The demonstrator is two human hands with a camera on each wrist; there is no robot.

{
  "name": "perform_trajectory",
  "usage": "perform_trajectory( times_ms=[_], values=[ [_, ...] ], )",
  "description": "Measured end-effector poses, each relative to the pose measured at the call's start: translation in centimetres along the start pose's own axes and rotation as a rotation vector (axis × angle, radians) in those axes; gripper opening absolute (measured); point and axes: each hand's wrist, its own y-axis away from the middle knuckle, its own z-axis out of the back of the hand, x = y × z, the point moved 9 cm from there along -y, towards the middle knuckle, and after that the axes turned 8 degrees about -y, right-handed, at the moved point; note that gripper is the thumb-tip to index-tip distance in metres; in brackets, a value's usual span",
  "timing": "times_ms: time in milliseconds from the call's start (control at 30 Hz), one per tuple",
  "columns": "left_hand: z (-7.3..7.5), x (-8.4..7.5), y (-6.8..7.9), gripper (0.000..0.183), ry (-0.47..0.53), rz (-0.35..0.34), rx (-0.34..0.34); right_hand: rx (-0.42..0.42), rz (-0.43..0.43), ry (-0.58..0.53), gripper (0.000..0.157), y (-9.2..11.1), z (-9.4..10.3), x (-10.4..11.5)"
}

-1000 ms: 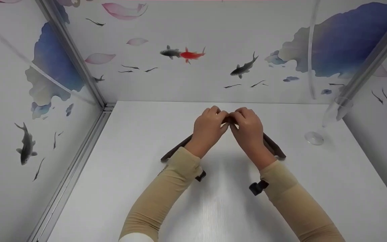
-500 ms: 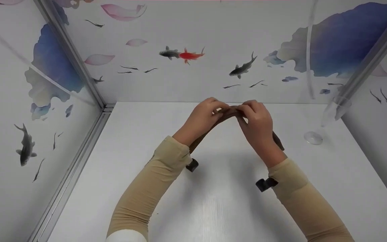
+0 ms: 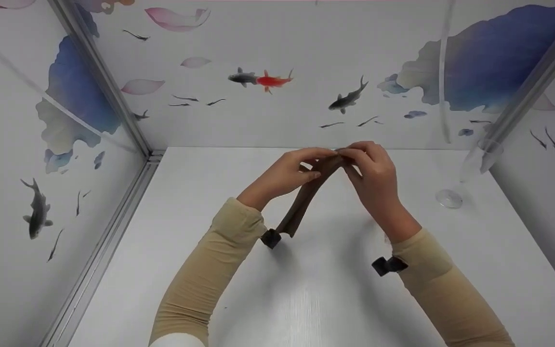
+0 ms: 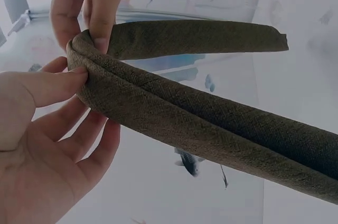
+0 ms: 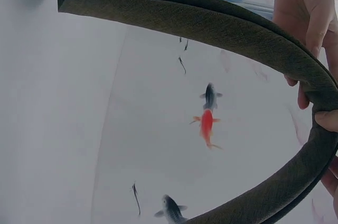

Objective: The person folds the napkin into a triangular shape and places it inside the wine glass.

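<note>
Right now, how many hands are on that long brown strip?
2: the left hand and the right hand, side by side, both pinching the brown strip at its bend. No other hand shows in any view.

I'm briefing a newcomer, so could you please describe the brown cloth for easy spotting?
Over the white table, find the left hand and right hand close together. They hold a long, narrow brown cloth, bent where they grip; it is opaque, unlike the clear goblet on the right.

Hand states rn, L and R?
Left hand: holding the brown strip near its bend, between thumb and fingers.
Right hand: pinching the same strip near the bend.
</note>
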Motion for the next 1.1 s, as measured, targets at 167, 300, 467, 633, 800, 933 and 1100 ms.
perform_trajectory(
  times_ms=[167, 300, 467, 633, 800, 933, 1100],
  values=[
    [0.0, -0.9, 0.4, 0.052, 0.047, -0.073, 0.036, -0.017, 0.034, -0.066, 0.017, -0.5, 0.8, 0.8],
    [-0.3, -1.3, 0.5, 0.053, 0.086, -0.078, 0.047, -0.03, 0.045, -0.139, 0.018, -0.8, 1.1, 1.3],
    [-0.4, -2.0, 0.6, 0.05, 0.093, -0.098, -0.001, -0.049, 0.041, -0.228, 0.022, -0.9, 1.4, 1.6],
    [-0.3, -2.4, 0.9, 0.046, 0.078, -0.163, -0.111, -0.056, -0.013, -0.279, 0.026, -0.7, 1.5, 1.4],
    [-0.4, -2.4, 1.2, 0.045, 0.1, -0.19, -0.201, -0.075, -0.065, -0.36, 0.031, -0.1, 1.4, 0.9],
    [-0.5, -2.5, 1.6, 0.045, 0.142, -0.196, -0.262, -0.094, -0.1, -0.4, 0.032, 0.2, 1.5, 0.5],
    [-0.6, -2.6, 1.8, 0.047, 0.191, -0.18, -0.316, -0.055, -0.13, -0.447, 0.021, 0.6, 1.2, 0.2]
  ],
)
